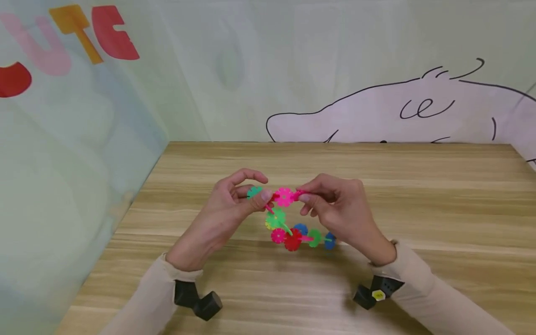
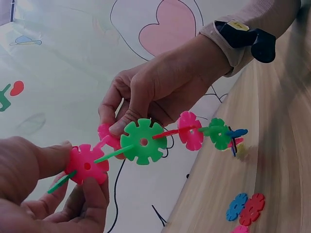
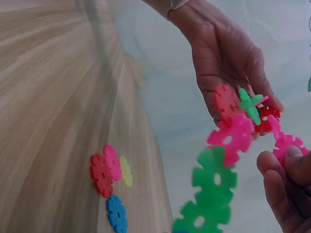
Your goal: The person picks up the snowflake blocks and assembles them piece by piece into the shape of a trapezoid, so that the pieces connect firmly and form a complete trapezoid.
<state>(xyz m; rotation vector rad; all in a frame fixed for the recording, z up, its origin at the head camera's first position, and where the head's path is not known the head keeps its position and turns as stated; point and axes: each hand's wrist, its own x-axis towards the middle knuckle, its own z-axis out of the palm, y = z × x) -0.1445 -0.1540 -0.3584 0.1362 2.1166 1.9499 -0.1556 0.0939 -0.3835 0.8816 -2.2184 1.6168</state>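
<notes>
My left hand (image 1: 228, 200) pinches a reddish disc (image 2: 87, 165) of a chain of notched plastic flower discs, thumb against fingers. A pink disc (image 3: 287, 147) is pinched between the thumb and fingers of my right hand (image 1: 345, 209). Between the hands, a bright pink disc (image 1: 284, 197) shows in the head view. From there the linked chain hangs down and to the right, with a green disc (image 2: 143, 141), a pink disc (image 2: 190, 131), a smaller-looking green disc (image 2: 220, 134) and a blue disc (image 1: 330, 240) along it. Fingers partly hide the held joints.
Loose discs lie on the wooden table (image 1: 439, 209) below the chain: red (image 3: 101, 175), pink (image 3: 112, 162), yellow (image 3: 126, 171) and blue (image 3: 116, 213). A printed backdrop (image 1: 234, 70) stands behind and to the left of the table.
</notes>
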